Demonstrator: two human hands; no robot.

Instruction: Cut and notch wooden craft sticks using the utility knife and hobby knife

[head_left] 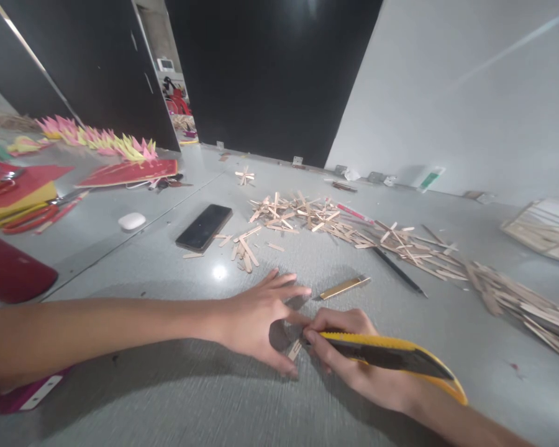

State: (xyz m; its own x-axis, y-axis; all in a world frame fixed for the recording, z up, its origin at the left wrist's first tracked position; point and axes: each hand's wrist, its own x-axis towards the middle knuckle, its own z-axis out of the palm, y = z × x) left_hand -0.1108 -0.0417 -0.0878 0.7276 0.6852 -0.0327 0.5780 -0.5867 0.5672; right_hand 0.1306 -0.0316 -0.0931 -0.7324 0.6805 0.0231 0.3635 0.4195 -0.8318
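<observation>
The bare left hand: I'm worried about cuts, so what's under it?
Between thumb and forefinger of the left hand, shadowed grey tabletop and a small, pale, flat piece with dark marks show. Whatever the hand covers is hidden.

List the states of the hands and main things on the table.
Left hand: open, fingers spread
Right hand: closed around the yellow tool
Yellow tool: gripped, tip hidden
Small wooden piece: marked with dark lines
Phone: face up, screen dark
White case: looks closed
Wooden sticks: loosely heaped
Black pencil: lying flat
Gold strip: lying loose
</observation>
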